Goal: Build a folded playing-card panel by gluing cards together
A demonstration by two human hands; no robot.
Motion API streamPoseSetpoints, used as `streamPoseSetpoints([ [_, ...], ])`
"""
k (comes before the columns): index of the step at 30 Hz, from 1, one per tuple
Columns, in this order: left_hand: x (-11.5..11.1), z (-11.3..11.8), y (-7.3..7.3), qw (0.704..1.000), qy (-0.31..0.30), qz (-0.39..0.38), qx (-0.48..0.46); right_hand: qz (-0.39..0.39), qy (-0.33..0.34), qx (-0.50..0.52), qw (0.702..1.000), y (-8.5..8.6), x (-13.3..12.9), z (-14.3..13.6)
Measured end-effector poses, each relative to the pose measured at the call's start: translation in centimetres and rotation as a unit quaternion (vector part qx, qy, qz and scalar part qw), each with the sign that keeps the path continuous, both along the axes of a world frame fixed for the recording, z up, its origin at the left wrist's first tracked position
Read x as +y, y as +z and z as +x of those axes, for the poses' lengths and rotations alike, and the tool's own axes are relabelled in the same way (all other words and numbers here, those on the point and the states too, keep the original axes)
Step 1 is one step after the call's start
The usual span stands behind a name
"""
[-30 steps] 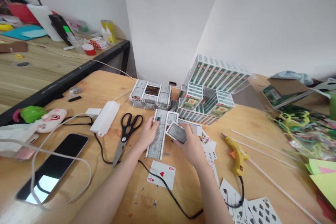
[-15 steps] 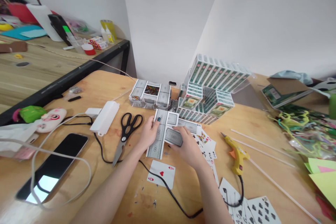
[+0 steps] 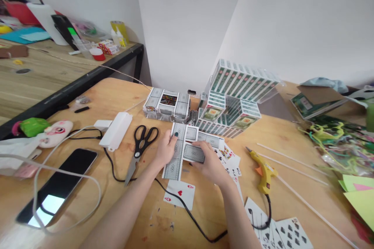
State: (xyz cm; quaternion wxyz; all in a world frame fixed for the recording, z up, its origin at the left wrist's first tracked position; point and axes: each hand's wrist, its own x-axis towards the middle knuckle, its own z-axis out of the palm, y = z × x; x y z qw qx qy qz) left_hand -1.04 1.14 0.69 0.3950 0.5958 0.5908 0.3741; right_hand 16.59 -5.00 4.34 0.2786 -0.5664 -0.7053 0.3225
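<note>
My left hand pinches the left edge of a long strip of face-down cards, thumb on top. Between the thumb and fingers of my right hand is a grey-backed card piece, its left end against the strip. Another small card piece lies just above it beside the strip. An ace of hearts lies face up below the strip. Behind my hands stands a block built of cards. More face-up cards are spread right of my right hand.
Black-handled scissors, a white plastic case and a phone lie to the left. At right are a yellow glue gun and glue sticks. Stacked card boxes stand behind. A black cable crosses in front.
The card piece in my right hand has turned slightly and now lies flatter against the strip. The strip's lower end has shifted slightly toward me, over the ace's top edge.
</note>
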Motion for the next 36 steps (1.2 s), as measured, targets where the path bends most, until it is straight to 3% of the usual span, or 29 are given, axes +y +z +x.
streamPoseSetpoints([
  [12, -0.2, -0.1, 0.1, 1.0, -0.004, -0.002, 0.003, -0.02, 0.009, 0.015, 1.0, 0.4, -0.2, 0.1],
  [19, 0.1, -0.2, -0.3, 1.0, 0.018, -0.008, 0.001, 0.009, -0.047, 0.072, 0.996, -0.6, 0.4, 0.3],
  [22, 0.0, -0.4, -0.2, 0.999, 0.036, -0.009, 0.007, -0.012, -0.113, 0.166, 0.979, -1.0, 0.6, 0.0],
  [25, 0.0, -0.6, -0.1, 0.999, 0.035, 0.0, 0.009, -0.076, -0.161, 0.279, 0.944, -1.2, 0.7, -0.8],
  [29, 0.1, -0.6, -0.1, 0.999, 0.041, 0.009, 0.011, -0.161, -0.17, 0.37, 0.899, -1.3, 0.9, -1.8],
  [36, 0.1, -0.3, 0.1, 0.999, 0.048, -0.001, 0.014, -0.154, -0.118, 0.362, 0.912, -2.1, 0.9, -1.8],
])
